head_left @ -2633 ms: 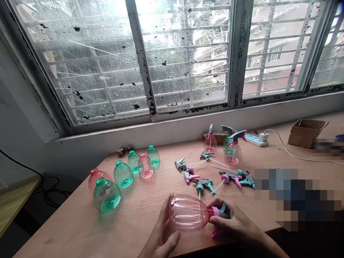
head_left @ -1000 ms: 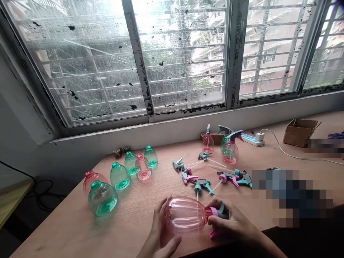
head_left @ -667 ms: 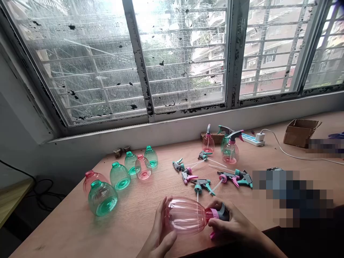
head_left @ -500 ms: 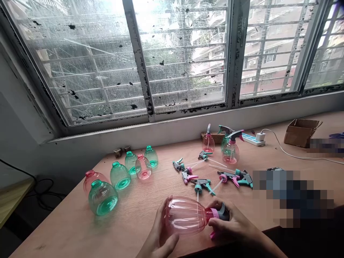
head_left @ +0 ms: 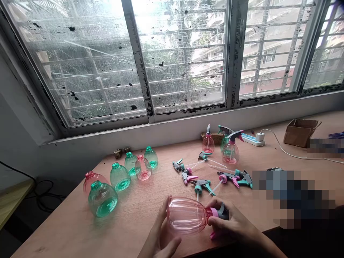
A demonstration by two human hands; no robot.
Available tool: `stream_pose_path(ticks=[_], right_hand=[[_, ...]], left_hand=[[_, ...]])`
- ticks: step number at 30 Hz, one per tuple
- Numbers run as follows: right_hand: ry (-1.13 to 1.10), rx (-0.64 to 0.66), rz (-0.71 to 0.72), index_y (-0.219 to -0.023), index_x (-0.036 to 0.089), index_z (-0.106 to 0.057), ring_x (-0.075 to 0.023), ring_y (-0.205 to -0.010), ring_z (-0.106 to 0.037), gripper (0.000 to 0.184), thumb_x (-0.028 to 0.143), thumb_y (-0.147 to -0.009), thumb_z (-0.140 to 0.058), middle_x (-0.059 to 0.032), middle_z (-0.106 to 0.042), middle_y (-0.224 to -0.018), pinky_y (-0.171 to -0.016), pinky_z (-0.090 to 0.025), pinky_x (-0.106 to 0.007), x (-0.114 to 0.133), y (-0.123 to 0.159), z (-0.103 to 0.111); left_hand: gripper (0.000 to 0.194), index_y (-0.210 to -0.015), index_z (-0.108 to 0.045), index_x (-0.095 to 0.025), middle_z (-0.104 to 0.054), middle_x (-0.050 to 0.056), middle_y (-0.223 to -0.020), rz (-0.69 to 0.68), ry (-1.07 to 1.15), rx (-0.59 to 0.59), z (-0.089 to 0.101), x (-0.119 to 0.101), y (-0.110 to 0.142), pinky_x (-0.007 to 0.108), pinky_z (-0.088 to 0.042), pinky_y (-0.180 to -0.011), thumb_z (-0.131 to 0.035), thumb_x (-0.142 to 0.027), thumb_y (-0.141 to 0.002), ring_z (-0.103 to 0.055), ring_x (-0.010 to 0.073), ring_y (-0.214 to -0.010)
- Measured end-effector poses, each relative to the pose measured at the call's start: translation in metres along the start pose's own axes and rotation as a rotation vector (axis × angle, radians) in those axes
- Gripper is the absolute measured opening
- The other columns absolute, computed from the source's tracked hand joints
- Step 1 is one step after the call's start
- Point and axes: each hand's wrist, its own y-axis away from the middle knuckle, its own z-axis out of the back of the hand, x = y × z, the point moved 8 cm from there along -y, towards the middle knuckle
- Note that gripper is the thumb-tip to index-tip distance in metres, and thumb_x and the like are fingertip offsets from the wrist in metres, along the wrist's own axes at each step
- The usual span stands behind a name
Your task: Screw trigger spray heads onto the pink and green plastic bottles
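Barred windows [head_left: 185,68] are lighting the wooden table [head_left: 80,236]. Near its front edge I am viewing the pink bottle [head_left: 185,215], which is being held sideways between both hands. The right hand [head_left: 233,222] is gripping the spray head [head_left: 223,212] around the collar [head_left: 214,212]; the left hand [head_left: 157,236] is cupping the base, spread wide, thumb apart. I am judging the bottle light, thin-walled, slippery and prone to denting. I am recommending firm fingers at the collar, a gentle palm at the base.
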Motion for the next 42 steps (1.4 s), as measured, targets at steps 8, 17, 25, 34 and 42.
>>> stream_pose_path(ticks=[8,17,25,34,42], right_hand=[[0.015,0.002,0.009,-0.097,0.018,-0.06,-0.0138,-0.067,-0.061,0.035,0.041,-0.081,-0.08,0.002,-0.061,-0.083,-0.068,-0.064,-0.037,0.0,0.0,0.001],[0.072,-0.009,0.012,-0.098,0.017,-0.06,-0.0152,-0.071,-0.061,0.037,0.043,-0.08,-0.081,0.0008,-0.06,-0.085,-0.069,-0.063,-0.035,-0.003,-0.001,0.004],[0.017,0.016,0.006,-0.097,0.019,-0.059,-0.0147,-0.066,-0.062,0.034,0.041,-0.082,-0.079,0.0024,-0.06,-0.081,-0.067,-0.064,-0.037,-0.002,-0.001,0.0],[0.0,0.021,0.029,-0.095,0.018,-0.059,-0.0136,-0.065,-0.061,0.032,0.04,-0.083,-0.079,0.0027,-0.061,-0.081,-0.068,-0.064,-0.038,0.001,-0.001,-0.002],[0.017,0.016,0.021,-0.095,0.018,-0.06,-0.0131,-0.065,-0.059,0.033,0.041,-0.082,-0.079,0.0031,-0.06,-0.081,-0.066,-0.062,-0.035,0.002,0.0,-0.002]], left_hand=[[0.067,-0.153,-0.027,-0.045,-0.021,-0.003,-0.169,-0.002,0.052,-0.034,0.006,0.005,0.002,0.052,-0.007,-0.126,-0.061,-0.041,-0.095,-0.012,0.0305,-0.155],[0.064,-0.15,-0.031,-0.04,-0.02,0.003,-0.168,-0.046,0.007,-0.047,0.005,0.001,0.002,0.051,-0.016,-0.125,-0.062,-0.038,-0.094,-0.017,0.0315,-0.155],[0.061,-0.152,-0.03,-0.037,-0.027,0.005,-0.165,-0.144,-0.212,-0.136,0.005,-0.013,0.001,0.05,-0.025,-0.123,-0.055,-0.038,-0.097,-0.019,0.0339,-0.153],[0.065,-0.153,-0.025,-0.045,-0.015,-0.002,-0.17,-0.015,-0.004,0.001,-0.001,-0.008,0.001,0.054,-0.009,-0.125,-0.057,-0.041,-0.096,-0.013,0.0315,-0.155],[0.061,-0.151,-0.032,-0.042,-0.02,0.001,-0.169,-0.053,0.037,-0.039,0.004,-0.003,0.002,0.056,-0.011,-0.125,-0.058,-0.039,-0.096,-0.012,0.0322,-0.155]])
